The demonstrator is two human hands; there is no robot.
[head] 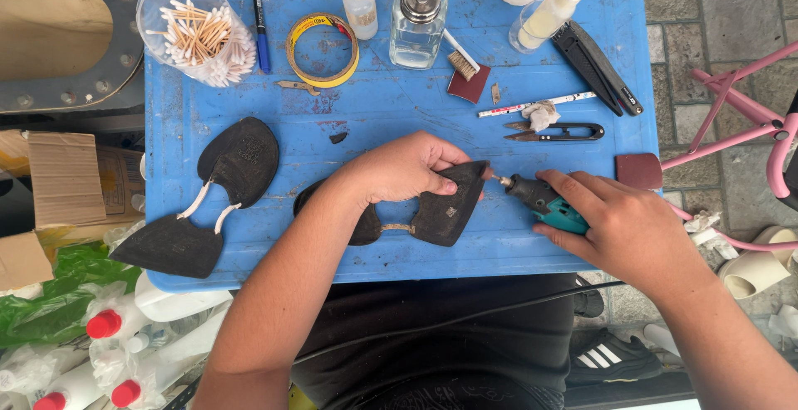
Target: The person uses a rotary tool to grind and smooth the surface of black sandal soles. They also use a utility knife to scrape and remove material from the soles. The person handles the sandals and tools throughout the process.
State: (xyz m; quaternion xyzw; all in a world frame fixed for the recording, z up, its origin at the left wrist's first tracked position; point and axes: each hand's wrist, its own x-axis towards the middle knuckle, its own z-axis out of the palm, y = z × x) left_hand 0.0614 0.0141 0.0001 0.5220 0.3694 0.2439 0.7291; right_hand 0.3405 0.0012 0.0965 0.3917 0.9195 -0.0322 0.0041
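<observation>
Black two-piece sole (432,210) (strap-joined), left hand (403,167) pinning

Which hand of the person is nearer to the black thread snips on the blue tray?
Right. The right hand holds the rotary tool just below the thread snips; the left hand presses the black sole piece, further left.
</observation>
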